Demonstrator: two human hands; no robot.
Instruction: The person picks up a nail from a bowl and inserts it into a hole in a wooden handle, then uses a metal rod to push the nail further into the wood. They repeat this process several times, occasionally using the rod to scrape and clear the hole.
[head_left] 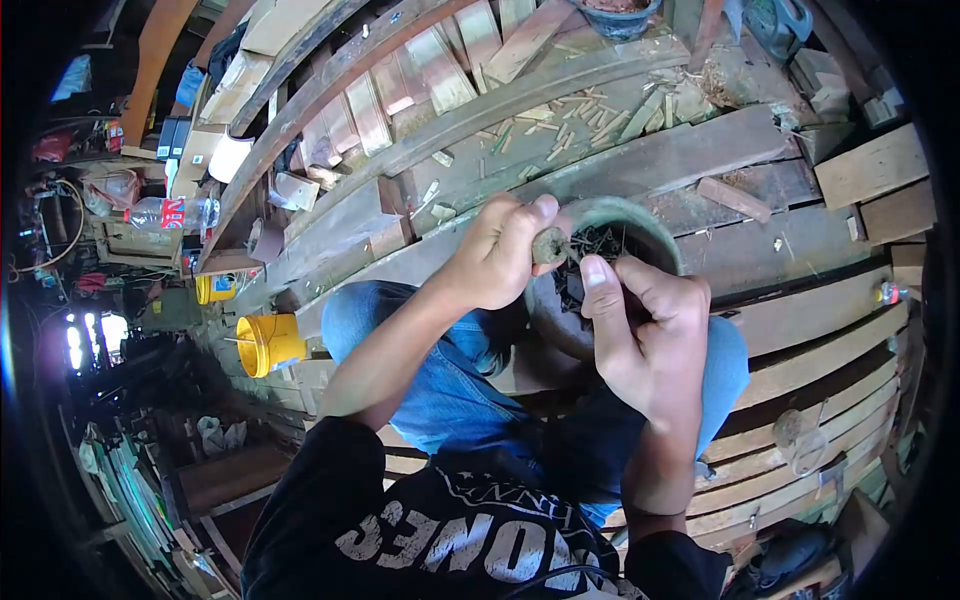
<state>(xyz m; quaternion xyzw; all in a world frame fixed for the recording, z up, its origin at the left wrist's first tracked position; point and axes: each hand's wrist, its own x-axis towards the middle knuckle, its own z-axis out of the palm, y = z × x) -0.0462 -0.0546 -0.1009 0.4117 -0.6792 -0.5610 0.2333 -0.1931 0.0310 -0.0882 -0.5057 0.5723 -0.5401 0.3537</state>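
My left hand is closed around a short, rough greenish-brown piece, whose round end shows beside the thumb. To its right, my right hand pinches with thumb and index finger; what lies between those fingertips is too small to make out. Both hands are over a round grey container that stands between my knees. Dark, thin bits fill the inside of the container. Part of its rim is hidden behind my hands.
Small wooden sticks lie scattered on the planks beyond the container. A loose wood block rests at the right. Yellow buckets and a plastic bottle are on the left. Curved beams cross the upper area.
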